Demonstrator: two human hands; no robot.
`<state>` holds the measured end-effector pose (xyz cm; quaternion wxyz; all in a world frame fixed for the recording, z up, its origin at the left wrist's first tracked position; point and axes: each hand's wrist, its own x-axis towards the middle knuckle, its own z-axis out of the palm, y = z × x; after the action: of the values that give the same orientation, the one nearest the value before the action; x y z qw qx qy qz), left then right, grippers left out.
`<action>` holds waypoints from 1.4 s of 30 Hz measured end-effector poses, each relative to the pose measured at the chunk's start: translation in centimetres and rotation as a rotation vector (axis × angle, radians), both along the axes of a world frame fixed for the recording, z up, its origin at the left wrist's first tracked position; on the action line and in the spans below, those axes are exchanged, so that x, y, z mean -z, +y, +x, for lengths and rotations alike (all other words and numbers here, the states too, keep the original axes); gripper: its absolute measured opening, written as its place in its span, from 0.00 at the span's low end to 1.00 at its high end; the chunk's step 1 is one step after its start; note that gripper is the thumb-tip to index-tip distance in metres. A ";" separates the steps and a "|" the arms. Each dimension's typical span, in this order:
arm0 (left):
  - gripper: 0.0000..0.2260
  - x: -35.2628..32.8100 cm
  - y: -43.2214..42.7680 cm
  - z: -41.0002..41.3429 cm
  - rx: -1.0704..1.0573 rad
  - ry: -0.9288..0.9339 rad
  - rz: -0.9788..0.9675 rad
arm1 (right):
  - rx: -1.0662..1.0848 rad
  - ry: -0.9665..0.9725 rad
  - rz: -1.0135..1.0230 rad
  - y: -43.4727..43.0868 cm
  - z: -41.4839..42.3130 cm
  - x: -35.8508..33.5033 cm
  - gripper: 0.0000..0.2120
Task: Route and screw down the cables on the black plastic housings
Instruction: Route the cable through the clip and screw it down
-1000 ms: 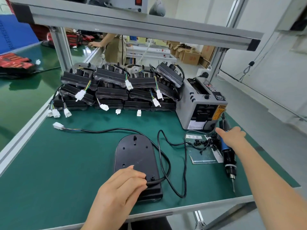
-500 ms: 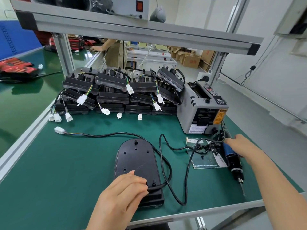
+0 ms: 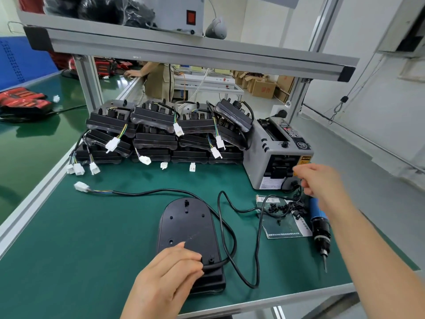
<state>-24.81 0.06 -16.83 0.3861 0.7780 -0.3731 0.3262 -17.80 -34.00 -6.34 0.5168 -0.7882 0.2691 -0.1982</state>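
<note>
A black plastic housing [image 3: 186,229] lies flat on the green mat in front of me. Its black cable [image 3: 227,229] loops to the right and runs left to a white connector [image 3: 81,187]. My left hand [image 3: 165,275] rests on the housing's near end, fingertips pressing the cable where it leaves the housing. My right hand [image 3: 319,180] hovers blurred in front of the tape dispenser, holding nothing. The blue and black electric screwdriver [image 3: 319,224] lies on the mat below that hand, tip toward me. Small black screws [image 3: 280,207] sit on a clear bag.
A stack of several black housings [image 3: 161,132] with dangling white connectors fills the back of the bench. A grey tape dispenser [image 3: 276,155] stands at the back right. An aluminium frame post [image 3: 88,86] and a shelf rise above. Another person stands beyond the bench.
My right hand has let go of the screwdriver, which now lies on the mat, and has risen toward the tape dispenser. My left hand has stayed on the housing.
</note>
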 end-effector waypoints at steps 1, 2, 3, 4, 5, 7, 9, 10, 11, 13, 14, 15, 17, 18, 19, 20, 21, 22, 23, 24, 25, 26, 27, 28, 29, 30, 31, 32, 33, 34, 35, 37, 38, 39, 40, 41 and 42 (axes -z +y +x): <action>0.08 0.0 0.0 0.0 0.000 0.002 -0.003 | -0.010 0.042 0.072 0.5 0.9 -0.2 0.04; 0.08 0.1 0.0 0.0 0.000 0.005 -0.005 | -0.005 0.085 0.134 0.8 1.6 -0.2 0.04; 0.08 0.1 0.0 0.0 -0.001 0.007 -0.006 | 0.010 0.119 0.187 1.0 2.3 0.0 0.04; 0.08 0.1 0.0 0.0 -0.001 0.008 -0.005 | 0.026 0.139 0.232 1.0 2.8 0.1 0.05; 0.08 0.0 0.0 0.0 -0.002 0.008 -0.003 | 0.039 0.150 0.268 0.8 3.2 0.4 0.06; 0.08 0.0 0.0 0.0 -0.003 0.008 0.000 | 0.056 0.134 0.330 0.6 3.7 0.7 0.07; 0.08 0.0 0.1 0.0 0.003 0.010 0.001 | 0.085 0.097 0.376 0.5 3.9 1.0 0.07; 0.08 0.0 0.1 -0.1 0.005 0.011 0.000 | 0.101 0.080 0.391 0.5 4.0 1.0 0.07; 0.08 0.0 0.1 0.0 0.006 0.012 0.000 | 0.112 0.069 0.405 0.5 4.1 1.1 0.07; 0.08 0.0 0.1 -0.1 0.007 0.013 -0.001 | 0.125 0.059 0.429 0.5 4.2 1.1 0.07; 0.08 0.0 0.1 -0.1 0.006 0.011 -0.001 | 0.132 0.056 0.440 0.4 4.3 1.1 0.07; 0.08 0.0 0.1 -0.1 0.004 0.010 -0.001 | 0.139 0.047 0.453 0.4 4.3 1.2 0.06; 0.08 0.0 0.1 -0.1 -0.002 0.008 -0.003 | 0.153 0.017 0.477 0.4 4.4 1.5 0.06; 0.08 -0.1 0.0 -0.1 -0.006 0.007 -0.004 | 0.160 -0.002 0.486 0.4 4.4 1.6 0.07; 0.08 -0.1 0.0 -0.2 -0.009 0.007 -0.003 | 0.166 -0.019 0.491 0.4 4.5 1.8 0.07; 0.08 -0.2 -0.1 -0.2 -0.011 0.008 -0.003 | 0.170 -0.033 0.493 0.4 4.5 1.9 0.07; 0.08 -0.2 -0.1 -0.3 -0.012 0.014 -0.002 | 0.172 -0.044 0.493 0.5 4.6 2.0 0.06; 0.08 -0.3 0.0 -0.3 -0.010 0.022 -0.001 | 0.174 -0.052 0.494 0.5 4.6 2.0 0.06; 0.08 -0.3 0.0 -0.4 -0.006 0.033 0.000 | 0.176 -0.061 0.497 0.6 4.7 2.0 0.06; 0.08 -0.4 0.0 -0.4 -0.003 0.043 0.001 | 0.178 -0.071 0.505 0.6 4.7 2.0 0.06; 0.08 -0.4 0.0 -0.5 0.000 0.051 0.001 | 0.181 -0.081 0.514 0.7 4.8 2.0 0.06; 0.08 -0.4 0.0 -0.5 0.001 0.055 0.000 | 0.184 -0.089 0.522 0.8 4.8 2.0 0.06; 0.07 -0.4 0.0 -0.5 0.001 0.058 0.001 | 0.190 -0.096 0.527 0.9 4.8 2.0 0.06; 0.07 -0.4 0.0 -0.5 -0.001 0.059 0.004 | 0.197 -0.100 0.531 0.9 4.8 2.0 0.06; 0.07 -0.3 0.0 -0.5 -0.002 0.060 0.007 | 0.207 -0.106 0.535 1.0 4.9 2.0 0.06; 0.07 -0.3 0.0 -0.5 -0.002 0.061 0.009 | 0.217 -0.111 0.539 1.0 4.9 2.0 0.06; 0.07 -0.2 0.0 -0.5 0.000 0.062 0.009 | 0.227 -0.117 0.540 1.1 4.9 2.0 0.06; 0.07 -0.2 0.1 -0.5 0.003 0.063 0.008 | 0.238 -0.122 0.536 1.2 5.0 1.9 0.06; 0.07 -0.2 0.1 -0.5 0.005 0.063 0.007 | 0.249 -0.125 0.525 1.3 5.0 1.9 0.05; 0.07 -0.2 0.1 -0.5 0.006 0.061 0.007 | 0.258 -0.128 0.511 1.4 5.1 1.8 0.05; 0.07 -0.2 0.1 -0.5 0.007 0.060 0.005 | 0.264 -0.130 0.497 1.5 5.2 1.9 0.05; 0.07 -0.2 0.1 -0.5 0.011 0.059 0.002 | 0.268 -0.138 0.473 1.7 5.2 2.0 0.06; 0.06 -0.2 0.1 -0.5 0.012 0.059 0.001 | 0.268 -0.146 0.464 1.8 5.1 2.1 0.06; 0.06 -0.2 0.1 -0.5 0.012 0.059 0.001 | 0.266 -0.157 0.458 1.8 5.1 2.3 0.06; 0.06 -0.2 0.1 -0.5 0.012 0.060 0.001 | 0.265 -0.169 0.454 1.8 5.0 2.4 0.07; 0.06 -0.3 0.1 -0.5 0.012 0.060 0.002 | 0.264 -0.179 0.449 1.9 4.9 2.4 0.07; 0.06 -0.3 0.1 -0.5 0.011 0.060 0.003 | 0.263 -0.182 0.444 1.9 4.8 2.5 0.06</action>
<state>-25.29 0.12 -16.55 0.3976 0.7859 -0.3664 0.2999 -13.00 -32.12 -8.83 0.6688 -0.5929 0.3584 -0.2697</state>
